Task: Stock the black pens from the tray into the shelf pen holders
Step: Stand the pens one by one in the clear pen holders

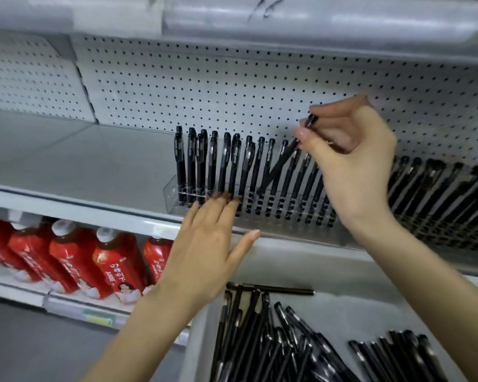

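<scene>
**Head view of a shop shelf (66, 161).** A black pen (279, 164) is pinched near its capped end between the thumb and fingers of the right hand (351, 161); the pen is held tilted, cap up and to the right, with its lower tip at the top of the clear pen holder (287, 228); whether the tip is seated in a slot cannot be told. The left hand (207, 244) is spread flat with straight fingers; its fingertips (224, 208) are laid against the front of the holder, and nothing is gripped by it. The two hands are apart, the left lower and further left. A row of pens (213, 166) is seen standing in the holder, caps uppermost, from its left end to behind the right hand; further pens (453, 194) are racked to the right of the right wrist. The holder is set on the shelf in front of a white pegboard (204, 86). Below the shelf edge a grey tray (356, 312) is seen; loose pens (249, 340) are piled in it, with a second bunch (398, 357) at its right. Red bottles (75, 260) are lined up on the lower shelf (17, 295) at the left.
</scene>
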A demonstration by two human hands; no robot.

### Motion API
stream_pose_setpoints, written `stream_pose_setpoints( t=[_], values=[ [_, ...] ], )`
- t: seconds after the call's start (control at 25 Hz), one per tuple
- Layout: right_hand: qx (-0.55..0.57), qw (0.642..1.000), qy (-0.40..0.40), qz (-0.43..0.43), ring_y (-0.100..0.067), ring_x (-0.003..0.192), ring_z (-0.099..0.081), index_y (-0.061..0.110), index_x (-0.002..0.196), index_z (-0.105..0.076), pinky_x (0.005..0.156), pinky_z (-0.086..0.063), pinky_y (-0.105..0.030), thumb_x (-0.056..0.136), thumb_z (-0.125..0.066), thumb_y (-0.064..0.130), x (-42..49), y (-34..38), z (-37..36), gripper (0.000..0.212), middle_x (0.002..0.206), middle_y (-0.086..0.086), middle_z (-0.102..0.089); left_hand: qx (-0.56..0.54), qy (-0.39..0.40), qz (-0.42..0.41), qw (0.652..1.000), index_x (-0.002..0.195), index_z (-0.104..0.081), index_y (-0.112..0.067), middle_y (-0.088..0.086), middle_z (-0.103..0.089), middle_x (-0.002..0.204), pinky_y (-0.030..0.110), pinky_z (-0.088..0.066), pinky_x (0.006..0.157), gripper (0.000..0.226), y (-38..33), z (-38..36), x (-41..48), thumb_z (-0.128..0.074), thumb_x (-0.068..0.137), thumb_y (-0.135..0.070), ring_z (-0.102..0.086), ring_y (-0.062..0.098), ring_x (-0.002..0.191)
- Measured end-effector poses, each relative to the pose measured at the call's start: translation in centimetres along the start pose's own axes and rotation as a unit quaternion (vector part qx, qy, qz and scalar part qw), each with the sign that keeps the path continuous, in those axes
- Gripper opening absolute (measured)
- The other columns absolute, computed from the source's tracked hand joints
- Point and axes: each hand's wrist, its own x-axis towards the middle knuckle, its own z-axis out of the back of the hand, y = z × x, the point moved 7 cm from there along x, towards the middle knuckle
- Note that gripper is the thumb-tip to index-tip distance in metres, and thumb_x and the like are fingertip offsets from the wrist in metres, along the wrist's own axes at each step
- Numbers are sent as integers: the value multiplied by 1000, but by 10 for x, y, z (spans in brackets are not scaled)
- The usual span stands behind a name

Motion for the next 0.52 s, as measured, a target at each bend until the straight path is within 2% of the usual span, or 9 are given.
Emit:
stream_pose_setpoints(
  t=[0.12, 0.28, 0.4, 0.52],
  values=[
    [-23, 1000, 2, 0, 1, 85, -64, 33, 84, -56, 83, -54, -22, 78, -75, 15, 1, -9, -12, 27, 85, 15, -63, -4, 6, -14, 1000, 146, -25, -19, -2, -28, 151, 31, 0, 116, 84, 1, -3, 1, 3, 85, -69, -15, 9, 141],
    [-35, 999, 12, -7, 3, 84, -63, 36, 83, -55, 85, -53, -23, 78, -75, 14, 5, -21, -23, 30, 85, 16, -62, -14, 6, -14, 1000, 146, -28, -17, -1, -32, 149, 31, -2, 116, 84, 2, -3, 1, -3, 85, -70, -18, 10, 141],
    [-56, 997, 50, -11, 2, 82, -64, 27, 85, -59, 80, -52, -18, 78, -75, 14, 7, -31, -34, 22, 87, 9, -66, -13, 10, -13, 1000, 144, -31, -15, -2, -36, 145, 33, -6, 116, 85, 3, -6, 2, -6, 86, -72, -22, 11, 139],
    [-132, 988, 86, 1, -1, 82, -63, 18, 94, -63, 75, -47, -11, 79, -75, 18, 7, -36, -44, 19, 88, 5, -67, -15, 11, -8, 1000, 142, -35, -15, -4, -38, 142, 36, -10, 117, 86, 3, -6, 3, -8, 85, -74, -25, 11, 137]
  ],
)
